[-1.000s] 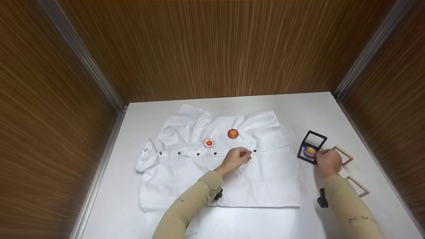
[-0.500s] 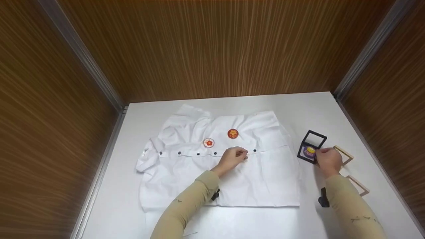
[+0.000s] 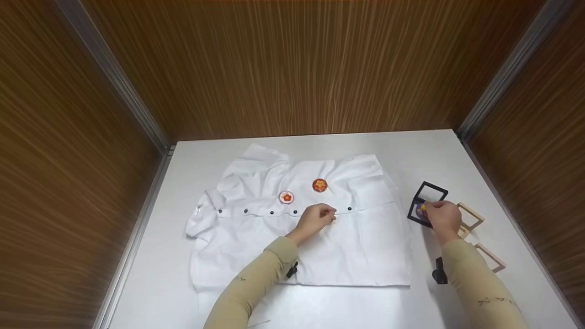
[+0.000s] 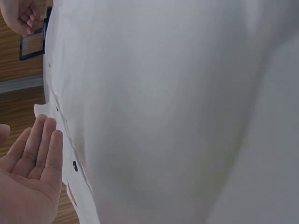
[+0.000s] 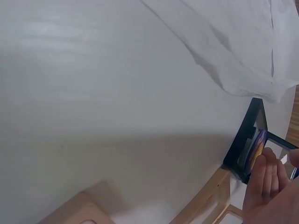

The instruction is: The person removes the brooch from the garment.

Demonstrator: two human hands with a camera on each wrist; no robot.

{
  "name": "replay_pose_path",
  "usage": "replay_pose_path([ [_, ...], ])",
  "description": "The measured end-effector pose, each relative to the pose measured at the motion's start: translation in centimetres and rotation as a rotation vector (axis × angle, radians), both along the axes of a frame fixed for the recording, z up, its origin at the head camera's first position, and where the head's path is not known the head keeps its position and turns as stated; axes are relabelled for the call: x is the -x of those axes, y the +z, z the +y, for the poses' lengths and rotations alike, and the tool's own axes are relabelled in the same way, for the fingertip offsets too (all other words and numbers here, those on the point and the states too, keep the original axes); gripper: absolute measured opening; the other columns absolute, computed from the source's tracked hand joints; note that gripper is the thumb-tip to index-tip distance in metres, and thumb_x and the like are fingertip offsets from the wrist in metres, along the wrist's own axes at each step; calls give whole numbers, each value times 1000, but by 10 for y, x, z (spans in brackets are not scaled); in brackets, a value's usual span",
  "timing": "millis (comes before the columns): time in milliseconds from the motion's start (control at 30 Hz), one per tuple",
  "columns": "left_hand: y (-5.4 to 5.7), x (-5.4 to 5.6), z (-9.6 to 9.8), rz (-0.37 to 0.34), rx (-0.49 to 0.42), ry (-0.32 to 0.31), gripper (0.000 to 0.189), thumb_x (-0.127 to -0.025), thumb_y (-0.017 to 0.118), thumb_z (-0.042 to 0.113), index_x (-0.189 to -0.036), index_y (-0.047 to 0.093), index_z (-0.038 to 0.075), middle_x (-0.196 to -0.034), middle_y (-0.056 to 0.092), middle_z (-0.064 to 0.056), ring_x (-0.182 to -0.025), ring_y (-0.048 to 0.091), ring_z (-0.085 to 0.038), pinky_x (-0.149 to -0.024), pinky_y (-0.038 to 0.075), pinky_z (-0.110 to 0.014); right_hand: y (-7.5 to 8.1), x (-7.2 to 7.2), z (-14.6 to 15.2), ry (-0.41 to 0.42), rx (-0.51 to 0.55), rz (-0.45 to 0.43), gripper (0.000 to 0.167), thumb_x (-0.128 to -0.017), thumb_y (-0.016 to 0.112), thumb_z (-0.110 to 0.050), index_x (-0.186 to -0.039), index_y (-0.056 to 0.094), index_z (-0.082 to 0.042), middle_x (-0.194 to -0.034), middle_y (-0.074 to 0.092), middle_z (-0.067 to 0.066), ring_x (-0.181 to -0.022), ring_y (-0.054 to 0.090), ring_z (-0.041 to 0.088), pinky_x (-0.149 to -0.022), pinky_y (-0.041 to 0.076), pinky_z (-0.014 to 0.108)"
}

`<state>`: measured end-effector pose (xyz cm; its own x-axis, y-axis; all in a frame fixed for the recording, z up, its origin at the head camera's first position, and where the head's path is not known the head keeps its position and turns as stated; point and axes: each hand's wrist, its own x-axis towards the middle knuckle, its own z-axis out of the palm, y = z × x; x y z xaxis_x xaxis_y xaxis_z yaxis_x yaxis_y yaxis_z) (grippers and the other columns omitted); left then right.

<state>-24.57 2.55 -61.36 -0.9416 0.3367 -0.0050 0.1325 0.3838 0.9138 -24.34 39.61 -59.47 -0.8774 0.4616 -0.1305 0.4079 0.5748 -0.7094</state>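
Observation:
A white buttoned shirt [image 3: 365, 251] lies spread on the table, bearing a red-and-orange round badge [image 3: 320, 185] and a white badge with a red flower [image 3: 286, 197]. My left hand [image 3: 313, 221] is over the shirt's button strip, holding nothing; the left wrist view shows its fingers nearly straight. On the right, a black case [image 3: 413, 217] stands with its lid up and a purple-and-yellow round badge [image 5: 255, 149] inside. My right hand [image 3: 445, 219] reaches into this case. Its fingertips touch the badge, partly covering it, and the thumb looks apart from it.
A wooden-framed case [image 3: 473, 217] stands right of the black case, partly behind my right hand. Another pale wooden frame [image 3: 491, 259] lies nearer the front. Brown wood-grain panels [image 3: 292, 68] enclose the table [image 3: 155, 274] at the back and sides.
My right hand has moved left from the black case's edge onto the purple badge, covering more of it. My left hand has drifted slightly left over the shirt.

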Motion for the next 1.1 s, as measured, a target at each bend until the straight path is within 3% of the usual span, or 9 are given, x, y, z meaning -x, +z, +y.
replay_pose_path([
  [133,0,0,-5,11,-2,3,24,-105,62,6,-120,73,-9,-108,79,-20,-103,78,-31,-84,60,-20,1,5,-5,56,57,18,40,-102,65,-27,-115,73,9,-76,76,-3,-69,59,0,-65,44,14],
  [233,-1,0,-8,7,-10,15,23,-104,62,6,-119,73,-9,-107,79,-20,-102,78,-31,-84,61,-21,2,9,-11,126,131,16,40,-103,65,-26,-116,70,11,-71,70,-14,-65,59,-6,-63,48,11],
  [333,-2,0,-11,-4,-14,28,23,-104,63,6,-118,74,-8,-107,79,-20,-102,78,-30,-84,61,-21,3,11,-19,186,192,0,40,-105,63,-25,-119,68,12,-72,71,-14,-65,64,-6,-64,51,9],
  [500,-3,-1,-16,-23,-20,39,22,-105,63,7,-119,74,-6,-108,79,-20,-101,78,-28,-84,61,-20,4,13,-31,237,207,-17,41,-106,62,-24,-121,66,13,-77,73,-10,-68,65,-4,-65,53,11],
  [700,-2,-2,-21,-43,-38,48,24,-106,63,8,-120,72,-8,-110,78,-21,-105,77,-32,-86,62,-23,4,18,-42,261,135,-24,41,-105,63,-26,-117,70,13,-82,79,5,-68,64,0,-64,50,13],
  [967,-2,-2,-28,-59,-76,70,23,-105,64,6,-118,72,-10,-108,78,-24,-105,77,-37,-85,63,-22,5,23,-50,275,90,-49,44,-104,64,-32,-115,72,10,-79,79,1,-67,64,0,-62,47,15],
  [1100,-3,-1,-31,-47,-91,78,22,-104,64,4,-117,73,-12,-105,78,-26,-103,77,-37,-82,61,-19,8,25,-56,292,151,-40,45,-105,64,-30,-118,69,13,-81,80,1,-69,68,1,-65,52,13],
])
